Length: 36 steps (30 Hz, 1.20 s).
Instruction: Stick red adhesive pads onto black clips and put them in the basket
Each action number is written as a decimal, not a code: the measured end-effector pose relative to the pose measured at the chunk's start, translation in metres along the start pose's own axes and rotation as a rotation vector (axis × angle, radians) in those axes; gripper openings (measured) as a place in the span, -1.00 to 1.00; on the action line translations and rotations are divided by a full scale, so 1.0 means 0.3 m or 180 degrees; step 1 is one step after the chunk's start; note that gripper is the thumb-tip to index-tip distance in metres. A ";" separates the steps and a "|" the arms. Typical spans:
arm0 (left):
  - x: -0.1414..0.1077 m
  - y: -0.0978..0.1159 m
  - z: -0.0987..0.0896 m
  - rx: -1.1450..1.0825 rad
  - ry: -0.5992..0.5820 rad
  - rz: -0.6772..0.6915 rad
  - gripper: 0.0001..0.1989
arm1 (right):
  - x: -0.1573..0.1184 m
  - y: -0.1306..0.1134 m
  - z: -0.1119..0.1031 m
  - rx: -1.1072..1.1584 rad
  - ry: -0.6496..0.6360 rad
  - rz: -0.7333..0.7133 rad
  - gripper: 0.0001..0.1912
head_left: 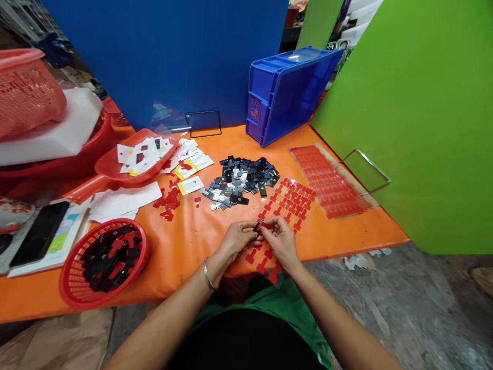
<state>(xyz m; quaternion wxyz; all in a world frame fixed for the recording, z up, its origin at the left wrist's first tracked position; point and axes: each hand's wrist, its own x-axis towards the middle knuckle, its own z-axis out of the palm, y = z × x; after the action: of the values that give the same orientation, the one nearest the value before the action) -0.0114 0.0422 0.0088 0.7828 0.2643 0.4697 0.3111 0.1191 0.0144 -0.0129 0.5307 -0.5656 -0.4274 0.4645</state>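
Observation:
Close together near the table's front edge, both hands hold one small black piece (258,226). My left hand (238,237) pinches it from the left, while the fingers of my right hand (281,240) are closed on its right side. Below and behind the hands lies a clear sheet with rows of red T-shaped stickers (291,198). Beyond them is a pile of black and silver flat pieces (246,177). A red round basket (142,252) at the left holds black pieces, some with red on them.
On the orange table (185,257) are a red scoop (110,167) with white cards, loose red pieces (168,202), a phone (40,232) and another red sticker sheet (331,182). A blue crate (265,103) stands at the back, between blue and green panels.

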 end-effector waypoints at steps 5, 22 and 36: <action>0.002 -0.004 -0.005 0.0022 -0.0019 0.0030 -0.84 | -0.002 0.010 -0.005 -0.0014 -0.0004 -0.0031 -0.80; 0.002 -0.024 0.031 -0.0065 0.0417 0.0252 -0.92 | -0.041 -0.008 0.004 -0.1488 0.0409 -0.1210 -0.92; -0.012 -0.009 0.036 -0.0039 0.0339 0.0216 -0.88 | 0.007 -0.042 -0.002 -0.1421 0.0377 -0.0732 -0.89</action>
<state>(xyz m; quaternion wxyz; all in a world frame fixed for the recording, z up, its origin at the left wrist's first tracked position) -0.0022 0.0365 0.0135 0.7472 0.2584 0.4996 0.3540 0.1201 0.0174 -0.0005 0.4661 -0.6426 -0.5490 0.2614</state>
